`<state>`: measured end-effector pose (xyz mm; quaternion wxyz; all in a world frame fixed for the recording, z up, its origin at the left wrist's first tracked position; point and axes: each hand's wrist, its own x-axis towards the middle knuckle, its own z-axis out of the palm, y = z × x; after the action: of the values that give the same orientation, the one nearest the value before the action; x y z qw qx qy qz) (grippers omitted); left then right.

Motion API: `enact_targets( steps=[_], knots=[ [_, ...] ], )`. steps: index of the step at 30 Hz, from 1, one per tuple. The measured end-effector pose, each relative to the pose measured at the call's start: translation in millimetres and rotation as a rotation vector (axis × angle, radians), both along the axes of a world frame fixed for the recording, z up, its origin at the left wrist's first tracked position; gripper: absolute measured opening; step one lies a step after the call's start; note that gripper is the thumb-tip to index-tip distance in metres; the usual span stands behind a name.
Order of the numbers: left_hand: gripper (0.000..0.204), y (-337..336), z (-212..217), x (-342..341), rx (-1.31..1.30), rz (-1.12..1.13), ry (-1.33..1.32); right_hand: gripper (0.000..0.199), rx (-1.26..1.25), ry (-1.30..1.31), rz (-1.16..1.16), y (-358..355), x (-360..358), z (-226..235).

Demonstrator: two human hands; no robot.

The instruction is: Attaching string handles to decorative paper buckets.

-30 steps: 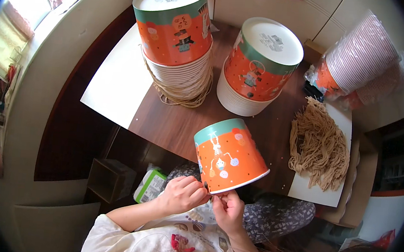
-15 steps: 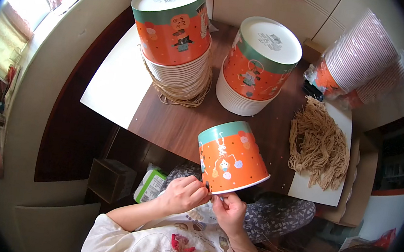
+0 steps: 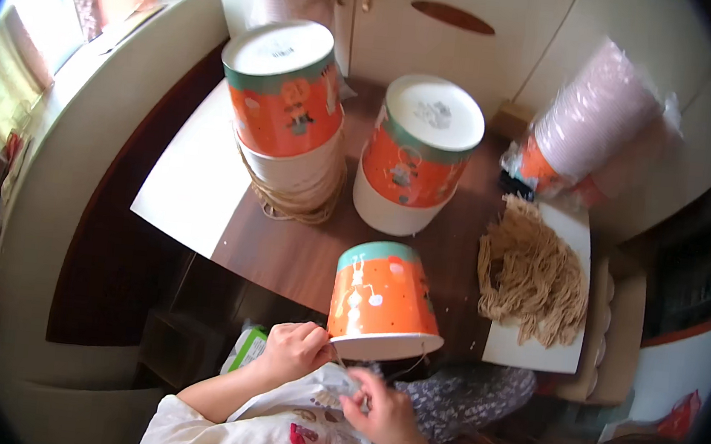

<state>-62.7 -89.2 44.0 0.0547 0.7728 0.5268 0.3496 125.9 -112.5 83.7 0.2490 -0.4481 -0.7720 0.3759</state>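
Note:
An orange paper bucket with a teal band hangs upside down near my lap, rim toward me. My left hand pinches its rim at the left side. My right hand is below the rim, fingers closed on a thin string that runs to the bucket. On the brown table stand two stacks of the same buckets, upside down: one at the left with a coil of twine at its foot, one in the middle.
A heap of tan string pieces lies on a white sheet at the right. A bagged stack of lids or cups leans at the far right. A white board lies on the table's left. White cabinet doors stand behind.
The bucket has turned and tilted more upright, its rim coming toward me. My right hand has dropped lower, away from the left hand, drawing the string.

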Motion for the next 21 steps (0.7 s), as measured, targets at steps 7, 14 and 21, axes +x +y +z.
enact_targets(
  steps=[7,14,21],
  knots=[
    [0.023,18.9,46.6,-52.9,0.33,0.018,-0.054,0.012,0.456,0.031,0.175,0.7,19.1,55.9],
    [0.017,59.9,139.7,-104.9,0.935,0.175,0.026,0.02,0.927,-0.185,0.373,44.4,-8.7,121.6],
    [0.016,139.0,178.0,-176.5,1.178,0.363,0.122,0.022,1.271,-0.065,0.297,134.7,-86.2,122.7]
  ],
)
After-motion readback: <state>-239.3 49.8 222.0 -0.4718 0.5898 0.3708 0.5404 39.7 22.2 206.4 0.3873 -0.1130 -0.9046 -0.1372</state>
